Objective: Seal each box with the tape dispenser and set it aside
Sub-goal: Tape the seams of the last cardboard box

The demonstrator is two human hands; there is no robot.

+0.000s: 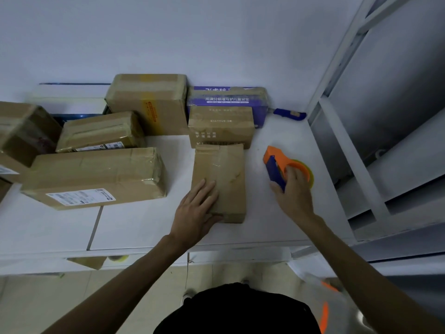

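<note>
A small brown cardboard box (226, 174) lies on the white table (134, 227) near its front edge, with clear tape over its top. My left hand (196, 212) rests flat on the box's near left corner, fingers straight. To the right of the box stands an orange and blue tape dispenser (280, 165) with a yellowish roll. My right hand (292, 191) grips the dispenser from the near side, fingers curled into its round core and thumb against the blue body.
Several taped cardboard boxes crowd the table's left and back: a long one (96, 177), a flat one (101, 131), a tall one (150, 102), a printed brown one (220, 126) and a purple one (228, 98). A blue utility knife (289, 114) lies at back right. White shelving (361, 150) stands at right.
</note>
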